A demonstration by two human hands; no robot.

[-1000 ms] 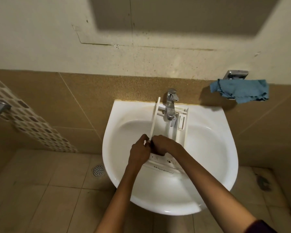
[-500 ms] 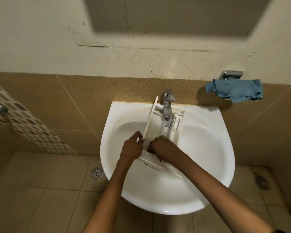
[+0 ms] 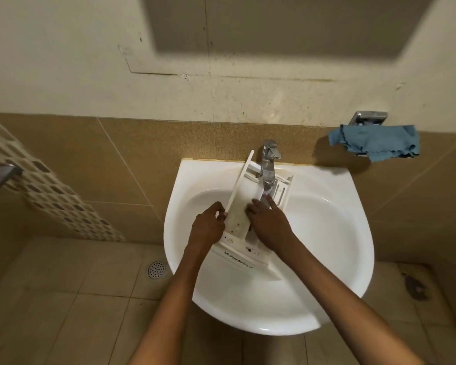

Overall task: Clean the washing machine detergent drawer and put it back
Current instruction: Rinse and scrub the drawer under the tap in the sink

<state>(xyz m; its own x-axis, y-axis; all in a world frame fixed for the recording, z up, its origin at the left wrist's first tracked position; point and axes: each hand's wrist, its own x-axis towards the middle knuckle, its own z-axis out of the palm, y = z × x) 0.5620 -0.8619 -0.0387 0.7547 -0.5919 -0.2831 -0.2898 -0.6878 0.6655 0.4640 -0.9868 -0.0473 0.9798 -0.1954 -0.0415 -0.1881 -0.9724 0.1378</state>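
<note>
Pinching the drawer's (image 3: 238,217) wall, left fingers (image 3: 222,216) oppose right fingers (image 3: 271,204) inside.

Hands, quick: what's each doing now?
Left hand: grips the side of the detergent drawer.
Right hand: fingers inside the drawer; grip cannot be told.

This is a home bathroom. A white washbasin (image 3: 327,233) stands against the wall, with a chrome tap (image 3: 269,164) at its twelve o'clock rim. Tan tiles (image 3: 132,159) cover the lower wall, below stained plaster (image 3: 248,96). From the basin, a round drain (image 3: 156,270) sits at eight o'clock in the tiled floor (image 3: 63,312). A blue cloth (image 3: 374,143) hangs on a chrome holder (image 3: 371,117) at two o'clock.
</note>
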